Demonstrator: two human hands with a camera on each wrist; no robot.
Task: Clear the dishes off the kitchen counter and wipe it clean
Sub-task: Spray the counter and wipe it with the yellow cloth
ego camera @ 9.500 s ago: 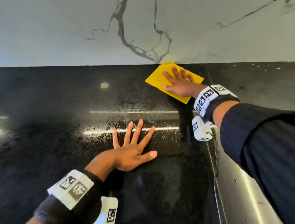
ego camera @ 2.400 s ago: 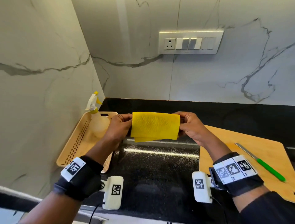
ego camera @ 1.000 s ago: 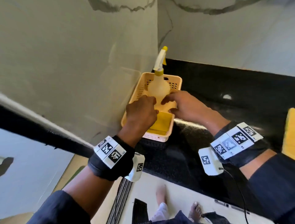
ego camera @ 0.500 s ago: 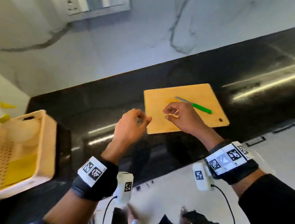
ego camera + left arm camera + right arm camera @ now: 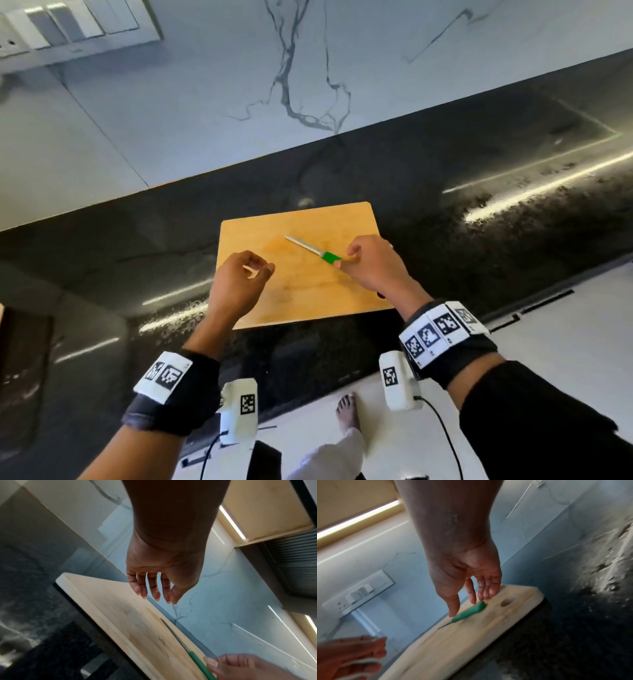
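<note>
On the black stone bench (image 5: pixel 445 178), close to its front edge, lies a wooden cutting board (image 5: pixel 294 294) carrying a knife with a green handle (image 5: pixel 313 249); the blade points toward the marble backsplash (image 5: pixel 212 102). The yellow cloth, held stretched between both hands a couple of seconds ago and seen lying in the plastic basket half a second ago, is now out of view, and neither hand carries it. Wiping therefore appears to be over, and attention has turned to the board and knife as the remaining items to clear.

Right hand (image 5: pixel 371 265): poised directly over the knife handle, its fingers (image 5: pixel 471 591) loosely spread and pointing down. The thumb tip sits just beside the handle; the blurred right wrist view does not settle whether it touches. No grasp is closed yet.

Left hand (image 5: pixel 236 284): raised over the left part of the board, fingers (image 5: pixel 150 588) relaxed, slightly curled, holding nothing.

Streaky wet sheen (image 5: pixel 513 195) shows on the bench to the right of the board. A switch plate (image 5: pixel 68 31) is mounted on the wall at upper left.

Judged next step: closing the right fingers round the handle, clear of the blade, then lifting.
</note>
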